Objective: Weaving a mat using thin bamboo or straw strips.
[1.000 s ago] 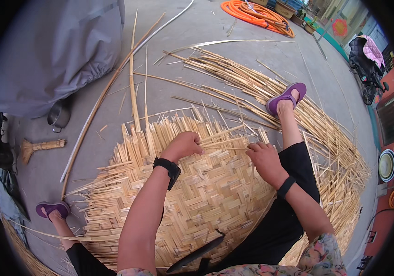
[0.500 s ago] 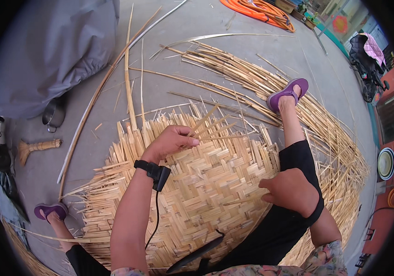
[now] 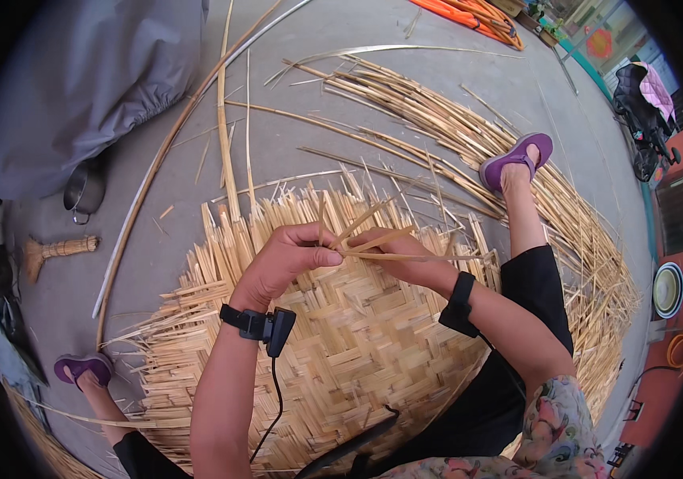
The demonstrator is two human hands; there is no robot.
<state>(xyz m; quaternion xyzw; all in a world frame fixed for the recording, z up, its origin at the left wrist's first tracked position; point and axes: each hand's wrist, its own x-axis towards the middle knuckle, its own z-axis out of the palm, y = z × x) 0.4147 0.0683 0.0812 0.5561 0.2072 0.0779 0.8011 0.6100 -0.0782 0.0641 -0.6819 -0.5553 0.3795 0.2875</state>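
Note:
Above the far part of a woven reed mat point(image 3: 341, 339), my two hands meet over a small fan of split reed strips point(image 3: 393, 237). My left hand point(image 3: 287, 257) pinches the strips between thumb and fingers where they cross. From the other side, my right hand point(image 3: 405, 267) has its fingers closed at that same crossing; the strips partly hide its fingertips. The mat shows a herringbone pattern with ragged loose ends along its far and left edges. A dark curved tool handle point(image 3: 349, 444) lies on the mat close to my body.
A long bundle of reeds point(image 3: 445, 124) runs along the right, with one purple sandal point(image 3: 517, 162) on it. Long canes point(image 3: 170, 160), a small hand broom point(image 3: 58, 250) and a metal pot point(image 3: 84, 191) lie left. An orange hose point(image 3: 481, 16) is coiled far off; stacked basins point(image 3: 667, 289) stand right.
My right hand has moved from near my right knee up and leftward to the strips in my left hand. My left hand stays nearly in place, still pinching them.

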